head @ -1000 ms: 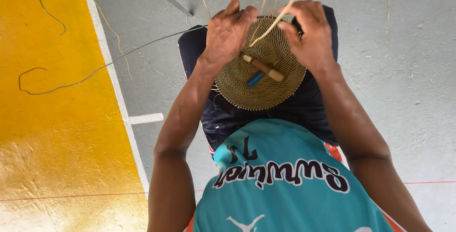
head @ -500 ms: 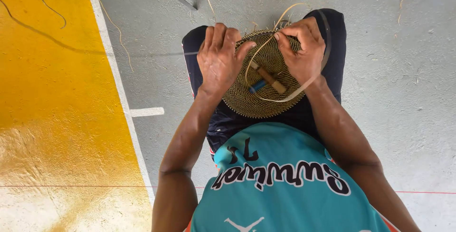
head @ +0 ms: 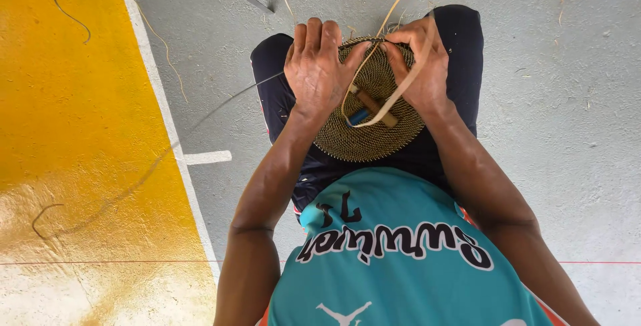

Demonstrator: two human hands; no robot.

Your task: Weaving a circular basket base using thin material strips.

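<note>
The round woven coil mat (head: 364, 135) rests on my lap so both hands can work its far rim. My left hand (head: 319, 72) is clenched over the rim, pinning it steady. My right hand (head: 417, 65) pinches the pale fibre strip (head: 407, 79), which loops over a small wooden-handled tool (head: 371, 104) lying on the mat. The grey concrete floor (head: 554, 99) meets a yellow painted zone (head: 73, 119) behind a white line (head: 163, 109).

A grey concrete floor (head: 567, 99) meets a yellow painted area (head: 73, 132) edged by a white line (head: 170, 132). Loose straw strands (head: 157, 35) lie scattered
</note>
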